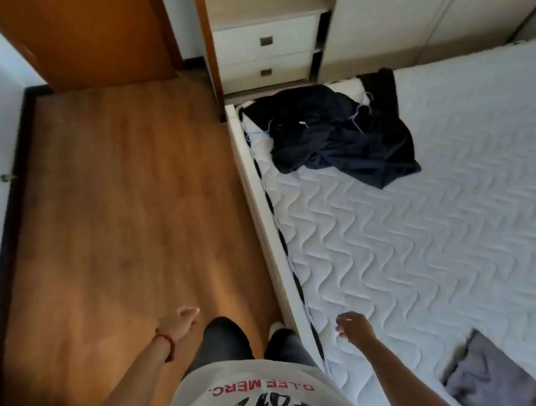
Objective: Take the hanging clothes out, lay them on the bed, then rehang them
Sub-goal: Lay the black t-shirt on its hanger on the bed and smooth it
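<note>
- A heap of dark clothes (334, 129) lies crumpled on the bed (435, 239), at its far corner by the left edge; thin pale hanger wires poke out of the heap.
- The left hand (186, 317) hangs over the wooden floor (119, 212), fingers straight and relaxed, holding nothing; a red band circles its wrist.
- The right hand (354, 324) hovers over the near edge of the bed, fingers loosely curled, holding nothing, well apart from the clothes.
- White drawers (267, 52) stand beyond the bed's corner.
- A grey cloth (497, 374) lies on the bed at lower right.
</note>
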Available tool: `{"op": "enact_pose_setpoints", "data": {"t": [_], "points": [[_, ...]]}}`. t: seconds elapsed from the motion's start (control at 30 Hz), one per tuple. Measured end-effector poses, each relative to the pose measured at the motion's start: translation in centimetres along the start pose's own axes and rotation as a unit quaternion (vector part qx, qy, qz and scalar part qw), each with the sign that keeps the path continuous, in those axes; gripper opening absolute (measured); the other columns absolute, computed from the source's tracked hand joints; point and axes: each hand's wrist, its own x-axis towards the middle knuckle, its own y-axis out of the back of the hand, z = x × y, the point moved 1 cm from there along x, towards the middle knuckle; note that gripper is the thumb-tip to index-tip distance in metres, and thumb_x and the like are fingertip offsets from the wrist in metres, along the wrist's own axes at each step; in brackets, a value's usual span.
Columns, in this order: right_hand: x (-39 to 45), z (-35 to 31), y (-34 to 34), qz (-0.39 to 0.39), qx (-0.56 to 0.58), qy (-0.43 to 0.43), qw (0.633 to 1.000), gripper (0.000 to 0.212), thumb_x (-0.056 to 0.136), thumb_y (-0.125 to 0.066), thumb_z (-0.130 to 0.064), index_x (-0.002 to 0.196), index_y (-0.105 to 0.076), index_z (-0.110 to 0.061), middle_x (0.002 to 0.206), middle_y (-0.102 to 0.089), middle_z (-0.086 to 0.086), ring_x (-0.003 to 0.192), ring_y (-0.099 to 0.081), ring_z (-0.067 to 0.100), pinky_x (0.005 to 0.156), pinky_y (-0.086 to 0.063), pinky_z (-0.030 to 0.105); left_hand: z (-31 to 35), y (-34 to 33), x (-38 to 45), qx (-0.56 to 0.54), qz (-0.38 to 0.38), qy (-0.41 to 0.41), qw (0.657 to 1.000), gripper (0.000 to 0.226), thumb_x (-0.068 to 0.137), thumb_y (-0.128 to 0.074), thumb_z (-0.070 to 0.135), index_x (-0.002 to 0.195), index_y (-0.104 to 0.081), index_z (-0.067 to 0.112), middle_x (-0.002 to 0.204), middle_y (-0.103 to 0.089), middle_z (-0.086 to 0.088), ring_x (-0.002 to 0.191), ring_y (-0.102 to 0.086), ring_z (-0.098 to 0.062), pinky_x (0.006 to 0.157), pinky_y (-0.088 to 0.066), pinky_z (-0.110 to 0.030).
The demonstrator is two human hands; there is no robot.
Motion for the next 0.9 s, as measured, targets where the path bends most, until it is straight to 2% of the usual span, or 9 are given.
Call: {"op": "enact_pose_setpoints", "data": {"t": [0.1, 0.17, 0.27, 0.33, 0.43, 0.53, 0.67, 0.83, 0.9], "points": [[2.2, -6.0, -1.0, -0.033, -0.044, 0.045, 0.997, 0.013, 0.089, -0.052, -0.008, 0.080, -0.059, -0.015, 0.075, -0.062, 0.005, 0.067, -0.058, 0.019, 0.062, -0.046, 0.022, 1.0, 1.8, 1.3, -0.023, 0.028, 0.015, 0.999, 0.017, 0.093, -0.049, 0.024, 0.081, -0.057, 0.014, 0.085, -0.063, -0.009, 0.088, -0.059, -0.025, 0.080, -0.047, -0.036], [3.9, -9.9, -2.1, -0.047, -0.046, 0.067, 0.996, 0.014, 0.088, -0.052, -0.003, 0.082, -0.065, -0.006, 0.069, -0.062, 0.006, 0.064, -0.059, 0.021, 0.064, -0.049, 0.024, 1.5, 3.1, 2.5, -0.041, 0.036, 0.030, 0.998, 0.019, 0.093, -0.047, 0.022, 0.087, -0.060, 0.010, 0.090, -0.062, -0.011, 0.088, -0.058, -0.025, 0.074, -0.046, -0.032], [5.8, -15.4, -3.7, -0.060, -0.043, 0.076, 0.994, 0.018, 0.087, -0.053, -0.005, 0.075, -0.063, -0.010, 0.066, -0.062, 0.006, 0.063, -0.060, 0.021, 0.058, -0.047, 0.020, 2.5, 5.4, 5.5, -0.063, 0.049, 0.051, 0.995, 0.019, 0.093, -0.047, 0.018, 0.081, -0.060, 0.010, 0.090, -0.062, -0.014, 0.085, -0.056, -0.025, 0.066, -0.042, -0.029], [7.3, -18.4, -4.6, -0.056, -0.030, 0.070, 0.996, 0.014, 0.086, -0.053, -0.006, 0.078, -0.064, -0.008, 0.066, -0.063, 0.008, 0.068, -0.060, 0.024, 0.062, -0.046, 0.025, 3.8, 7.0, 7.8, -0.067, 0.048, 0.057, 0.995, 0.018, 0.092, -0.047, 0.015, 0.083, -0.060, 0.007, 0.090, -0.063, -0.015, 0.083, -0.056, -0.025, 0.063, -0.042, -0.028], [9.8, -21.9, -5.7, -0.051, -0.027, 0.056, 0.997, 0.014, 0.087, -0.052, -0.004, 0.084, -0.065, -0.001, 0.070, -0.062, 0.011, 0.068, -0.057, 0.025, 0.062, -0.042, 0.025, 6.7, 9.7, 12.3, -0.062, 0.040, 0.059, 0.996, 0.017, 0.092, -0.046, 0.013, 0.083, -0.059, 0.008, 0.090, -0.062, -0.014, 0.083, -0.056, -0.025, 0.068, -0.043, -0.030], [11.5, -24.5, -6.8, -0.018, 0.003, 0.005, 1.000, 0.017, 0.088, -0.052, -0.002, 0.074, -0.061, -0.006, 0.066, -0.061, 0.010, 0.059, -0.056, 0.021, 0.056, -0.041, 0.022, 11.4, 13.2, 16.9, -0.023, 0.007, 0.049, 0.998, 0.018, 0.091, -0.045, 0.012, 0.081, -0.059, 0.008, 0.087, -0.062, -0.014, 0.082, -0.056, -0.026, 0.075, -0.043, -0.033], [12.6, -27.4, -8.2, 0.015, 0.023, -0.057, 0.998, 0.023, 0.086, -0.052, 0.001, 0.065, -0.058, -0.003, 0.059, -0.059, 0.012, 0.056, -0.054, 0.025, 0.058, -0.040, 0.028, 19.7, 17.0, 22.1, 0.054, -0.043, 0.009, 0.998, 0.027, 0.092, -0.043, 0.015, 0.069, -0.056, 0.011, 0.081, -0.059, -0.013, 0.079, -0.055, -0.025, 0.073, -0.043, -0.033], [12.8, -31.3, -10.2, 0.031, 0.081, -0.083, 0.993, 0.014, 0.087, -0.049, 0.005, 0.077, -0.058, 0.000, 0.060, -0.058, 0.011, 0.053, -0.053, 0.023, 0.045, -0.045, 0.020, 31.8, 19.4, 28.0, 0.114, -0.091, -0.077, 0.986, 0.020, 0.095, -0.045, 0.025, 0.078, -0.055, 0.018, 0.075, -0.057, 0.000, 0.076, -0.055, -0.018, 0.067, -0.043, -0.023], [13.0, -32.7, -10.6, 0.040, 0.109, -0.084, 0.990, 0.012, 0.088, -0.050, 0.004, 0.083, -0.060, 0.002, 0.063, -0.059, 0.011, 0.055, -0.054, 0.023, 0.048, -0.045, 0.020, 36.0, 19.3, 30.1, 0.120, -0.101, -0.099, 0.983, 0.025, 0.095, -0.046, 0.021, 0.071, -0.053, 0.019, 0.071, -0.056, 0.001, 0.073, -0.055, -0.019, 0.074, -0.045, -0.029]]}}
